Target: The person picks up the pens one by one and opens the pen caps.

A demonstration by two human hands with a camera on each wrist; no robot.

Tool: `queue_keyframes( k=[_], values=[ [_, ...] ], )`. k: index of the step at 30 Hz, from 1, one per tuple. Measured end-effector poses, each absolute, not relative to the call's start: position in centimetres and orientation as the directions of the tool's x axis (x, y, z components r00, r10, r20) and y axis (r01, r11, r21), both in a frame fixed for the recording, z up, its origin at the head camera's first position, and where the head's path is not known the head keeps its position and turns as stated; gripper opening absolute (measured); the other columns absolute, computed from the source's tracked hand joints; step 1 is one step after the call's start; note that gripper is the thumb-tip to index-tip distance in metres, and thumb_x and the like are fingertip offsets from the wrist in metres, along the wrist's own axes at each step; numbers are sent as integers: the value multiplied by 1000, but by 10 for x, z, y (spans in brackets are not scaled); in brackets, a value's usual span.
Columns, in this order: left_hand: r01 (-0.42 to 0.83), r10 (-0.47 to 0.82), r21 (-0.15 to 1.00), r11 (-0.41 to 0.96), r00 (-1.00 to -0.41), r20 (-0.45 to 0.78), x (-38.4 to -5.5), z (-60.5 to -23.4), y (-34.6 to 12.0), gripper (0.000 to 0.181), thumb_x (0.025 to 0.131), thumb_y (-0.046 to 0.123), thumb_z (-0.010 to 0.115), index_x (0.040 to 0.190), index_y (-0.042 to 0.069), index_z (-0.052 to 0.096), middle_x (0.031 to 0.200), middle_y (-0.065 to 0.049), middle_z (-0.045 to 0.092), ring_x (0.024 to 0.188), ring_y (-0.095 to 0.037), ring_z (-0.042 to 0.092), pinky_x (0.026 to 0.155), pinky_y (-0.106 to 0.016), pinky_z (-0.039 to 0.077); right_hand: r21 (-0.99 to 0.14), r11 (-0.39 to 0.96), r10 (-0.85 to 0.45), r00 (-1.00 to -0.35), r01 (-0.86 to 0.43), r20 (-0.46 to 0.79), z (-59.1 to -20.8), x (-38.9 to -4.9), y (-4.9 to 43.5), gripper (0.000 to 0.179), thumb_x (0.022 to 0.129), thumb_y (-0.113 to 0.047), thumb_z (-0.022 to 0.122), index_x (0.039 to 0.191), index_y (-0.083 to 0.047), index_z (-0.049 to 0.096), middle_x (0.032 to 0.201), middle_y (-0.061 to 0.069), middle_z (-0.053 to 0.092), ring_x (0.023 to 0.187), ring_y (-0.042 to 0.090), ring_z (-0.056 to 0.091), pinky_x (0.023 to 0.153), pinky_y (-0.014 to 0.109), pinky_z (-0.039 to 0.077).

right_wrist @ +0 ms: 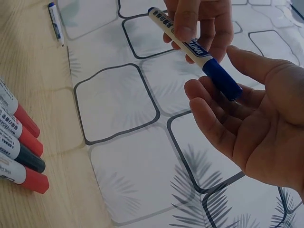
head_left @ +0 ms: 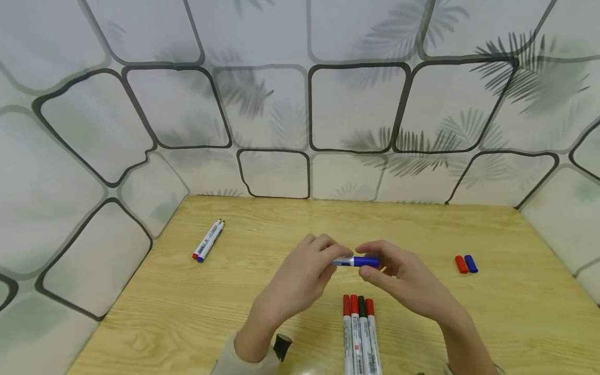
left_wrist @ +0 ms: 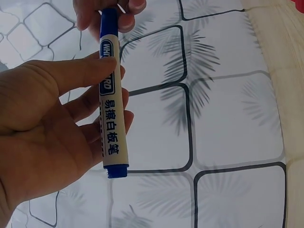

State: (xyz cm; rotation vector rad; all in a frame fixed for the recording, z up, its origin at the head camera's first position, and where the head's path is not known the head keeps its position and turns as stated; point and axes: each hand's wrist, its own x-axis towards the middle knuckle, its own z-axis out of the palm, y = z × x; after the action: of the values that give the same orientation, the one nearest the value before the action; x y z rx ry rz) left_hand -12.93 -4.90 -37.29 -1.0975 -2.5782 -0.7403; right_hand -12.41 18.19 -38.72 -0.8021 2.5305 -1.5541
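A whiteboard marker (left_wrist: 111,99) with a white barrel and a blue cap (head_left: 366,261) is held level above the table. My left hand (head_left: 300,271) pinches its barrel between thumb and fingers. On the cap side, my right hand (head_left: 405,278) has its fingers loosely bent behind the blue cap, and its thumb stands away from the cap in the right wrist view. Below the hands, several capped markers (head_left: 358,333) lie side by side, with red caps and one black cap (right_wrist: 32,159).
Two uncapped markers (head_left: 208,240), one with a red end and one blue, lie together at the table's left. At the right lie a loose red cap (head_left: 461,264) and a blue cap (head_left: 471,263). Patterned walls (head_left: 272,174) border the wooden table (head_left: 159,312).
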Motion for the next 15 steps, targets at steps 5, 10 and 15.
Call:
queue_keyframes(
  k=[5, 10, 15],
  values=[
    [737, 606, 320, 596, -674, 423, -128, -371, -49, 29, 94, 1, 65, 118, 17, 69, 108, 1, 64, 93, -15, 54, 82, -27, 49, -872, 334, -453, -872, -359, 185, -388, -125, 180, 30, 99, -15, 61, 126, -3, 58, 100, 8, 66, 83, 17, 66, 73, 31, 57],
    [749, 601, 297, 592, -656, 458, -128, -371, -49, 29, 93, 1, 67, 116, 18, 70, 105, 1, 63, 91, -15, 54, 81, -26, 49, -894, 316, -416, -893, -318, 170, -388, -125, 180, 28, 99, -14, 61, 122, 1, 59, 98, 11, 66, 80, 17, 67, 71, 32, 58],
    [758, 597, 278, 590, -642, 481, -127, -371, -47, 30, 91, 0, 68, 116, 18, 70, 103, 1, 62, 89, -15, 54, 79, -25, 49, -927, 252, -373, -912, -277, 171, -389, -126, 178, 25, 99, -12, 62, 118, 5, 59, 101, 17, 66, 81, 19, 69, 72, 33, 59]
  ],
)
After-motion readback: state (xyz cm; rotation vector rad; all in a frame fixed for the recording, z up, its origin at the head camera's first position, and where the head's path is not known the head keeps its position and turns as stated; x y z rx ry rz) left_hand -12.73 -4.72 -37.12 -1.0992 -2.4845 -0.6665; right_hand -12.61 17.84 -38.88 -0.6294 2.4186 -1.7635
